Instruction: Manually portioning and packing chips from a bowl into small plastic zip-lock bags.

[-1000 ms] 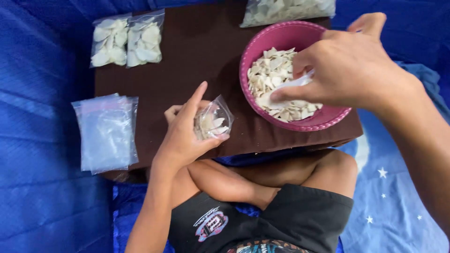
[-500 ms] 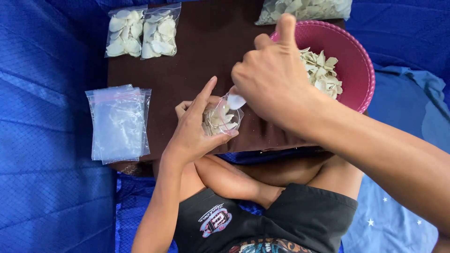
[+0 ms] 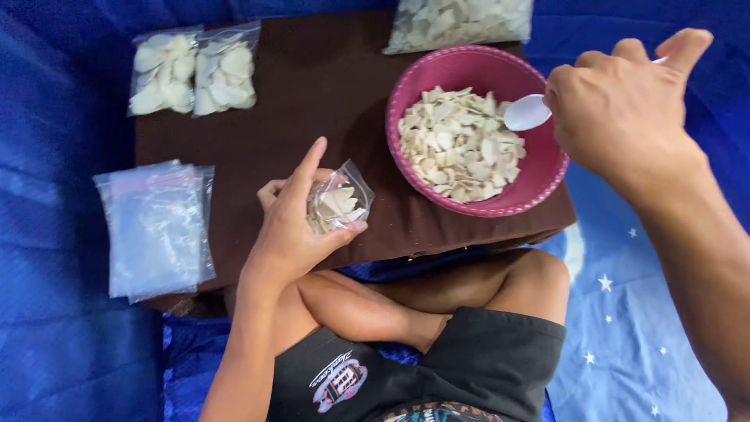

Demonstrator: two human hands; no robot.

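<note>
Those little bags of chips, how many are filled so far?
Two filled bags lie at the board's far corner. The left hand holds a part-filled small bag open, while the right hand holds a white spoon over the pink bowl. Left: many chips in it, and a stack of empty bags.

Two filled bags (image 3: 193, 69) of pale chips lie side by side at the far left corner of the brown surface (image 3: 312, 94). A larger filled bag (image 3: 461, 22) lies at its far edge. A stack of empty clear bags (image 3: 156, 228) sits on the left edge. Blue cloth (image 3: 55, 312) surrounds everything, with white stars (image 3: 605, 283) at right.
</note>
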